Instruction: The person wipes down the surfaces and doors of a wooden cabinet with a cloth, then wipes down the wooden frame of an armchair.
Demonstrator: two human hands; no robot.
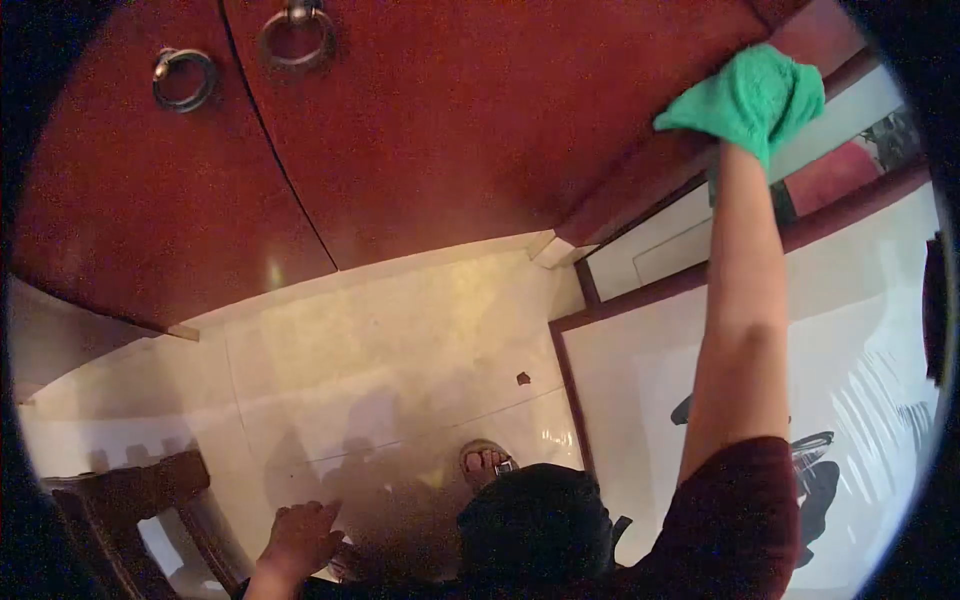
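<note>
As the head view shows, a green cloth (pixel 775 88) covers my right hand (pixel 748 112), whose grip I cannot tell, at the red door's (pixel 470 120) right edge, while my left hand (pixel 303 537) hangs released, fingers loosely bent, above the pale floor (pixel 390 330).

- Worn up at head height, looking forward and steeply down.
- Faces the red cabinet doors (pixel 480 130) close up, tiled floor (pixel 370 320) farther below.

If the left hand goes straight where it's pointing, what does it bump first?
The left hand would probably bump the red cabinet, beyond the pale floor, though depth is unclear.
</note>
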